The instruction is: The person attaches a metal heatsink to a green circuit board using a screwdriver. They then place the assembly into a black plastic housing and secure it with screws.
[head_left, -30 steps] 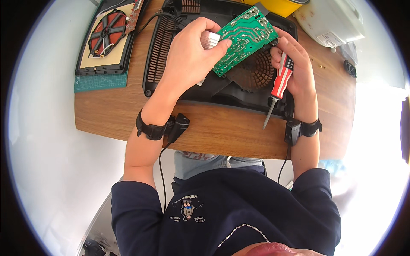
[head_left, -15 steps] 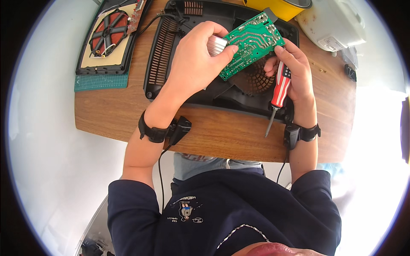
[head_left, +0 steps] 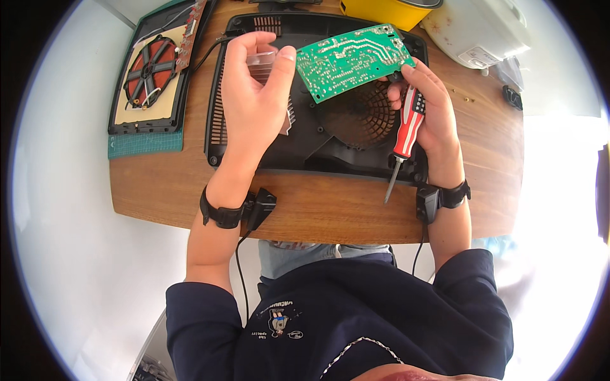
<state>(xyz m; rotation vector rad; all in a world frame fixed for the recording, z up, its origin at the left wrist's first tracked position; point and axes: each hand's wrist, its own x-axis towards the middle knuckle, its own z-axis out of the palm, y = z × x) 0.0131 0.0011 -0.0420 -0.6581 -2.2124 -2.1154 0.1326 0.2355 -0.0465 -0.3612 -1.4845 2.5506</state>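
My left hand (head_left: 254, 105) is closed around a silver finned heat sink (head_left: 260, 68), most of it hidden by the palm. Beside my left thumb lies the near-left end of a green circuit board (head_left: 352, 60), its soldered side facing up. My right hand (head_left: 432, 105) pinches the board's right end between thumb and fingers. Tucked in the same hand is a screwdriver (head_left: 408, 127) with a red, white and black handle, its shaft pointing down toward me. Below the board sits a black plastic housing (head_left: 305, 152) with a round vent grille (head_left: 365, 120).
On the left, an opened panel with a red coil (head_left: 151, 71) rests on a green cutting mat (head_left: 146, 145). A yellow container (head_left: 387, 11) and a white appliance (head_left: 476, 32) stand at the back right. Small screws (head_left: 469, 99) lie on the wooden table (head_left: 318, 206).
My left hand has moved left and turned, carrying the heat sink away from the circuit board. The board has shifted left and tilted flatter, with the right hand still on it.
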